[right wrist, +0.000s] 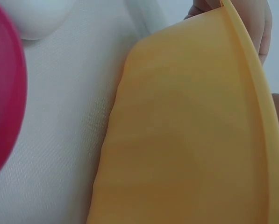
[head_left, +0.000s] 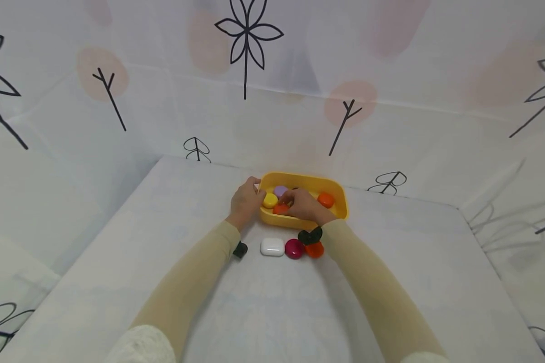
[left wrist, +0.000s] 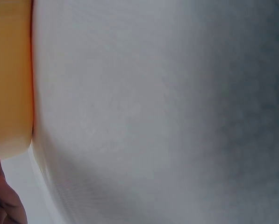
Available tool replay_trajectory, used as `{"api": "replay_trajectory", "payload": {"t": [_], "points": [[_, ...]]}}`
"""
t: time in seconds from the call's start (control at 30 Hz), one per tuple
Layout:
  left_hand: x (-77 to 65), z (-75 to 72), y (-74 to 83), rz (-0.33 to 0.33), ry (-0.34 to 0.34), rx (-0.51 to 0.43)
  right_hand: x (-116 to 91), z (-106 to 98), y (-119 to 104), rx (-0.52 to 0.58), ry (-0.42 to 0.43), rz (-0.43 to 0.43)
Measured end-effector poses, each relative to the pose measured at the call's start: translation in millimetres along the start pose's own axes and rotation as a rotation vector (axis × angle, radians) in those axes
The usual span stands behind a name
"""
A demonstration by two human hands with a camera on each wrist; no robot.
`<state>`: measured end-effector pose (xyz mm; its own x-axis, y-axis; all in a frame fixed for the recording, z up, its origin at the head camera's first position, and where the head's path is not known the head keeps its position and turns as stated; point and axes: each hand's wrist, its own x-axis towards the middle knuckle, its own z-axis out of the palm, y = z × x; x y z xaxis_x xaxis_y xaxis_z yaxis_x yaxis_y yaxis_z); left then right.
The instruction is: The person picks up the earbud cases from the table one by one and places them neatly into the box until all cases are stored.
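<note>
A yellow oblong tub (head_left: 300,222) stands near the table's far edge with several smooth, rounded pieces inside. My left hand (head_left: 247,200) grips the tub's left end at the rim. Over the rim reaches my right hand (head_left: 303,204), its fingertips pinching an orange rounded piece (head_left: 280,209) low in the tub. Beside those fingers lie a yellow round piece (head_left: 270,200) and a lilac one (head_left: 280,191). Another orange piece (head_left: 326,199) rests toward the tub's right end. In the right wrist view, the tub wall (right wrist: 186,121) hides most of the right hand.
In front of the tub, a glossy white rectangular piece (head_left: 272,247), a crimson round piece (head_left: 294,248) and an orange piece (head_left: 315,250) lie in a row. The right wrist's dark camera partly covers the orange one. Patterned cloth (head_left: 272,126) rises behind the table.
</note>
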<state>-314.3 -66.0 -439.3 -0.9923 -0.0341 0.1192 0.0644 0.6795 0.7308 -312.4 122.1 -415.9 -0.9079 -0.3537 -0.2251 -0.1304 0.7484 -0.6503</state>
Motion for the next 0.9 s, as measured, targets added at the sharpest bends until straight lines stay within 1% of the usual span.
{"api": "replay_trajectory", "payload": {"t": [0.17,0.47,0.7,0.9], "points": [[-0.8,-0.8,1.2,0.012,0.012,-0.013,-0.1,-1.5,-2.2,-0.009,-0.005,0.001],[-1.8,-0.9,1.2,0.006,0.014,-0.008,0.3,-0.5,-1.1,-0.028,0.010,-0.019],[-2.5,-1.6,4.5,-0.025,-0.002,0.001,3.3,0.1,2.1,-0.078,0.027,-0.033],[-3.0,-0.4,5.4,-0.033,0.009,-0.003,2.1,-0.1,2.1,-0.068,0.059,-0.033]]}}
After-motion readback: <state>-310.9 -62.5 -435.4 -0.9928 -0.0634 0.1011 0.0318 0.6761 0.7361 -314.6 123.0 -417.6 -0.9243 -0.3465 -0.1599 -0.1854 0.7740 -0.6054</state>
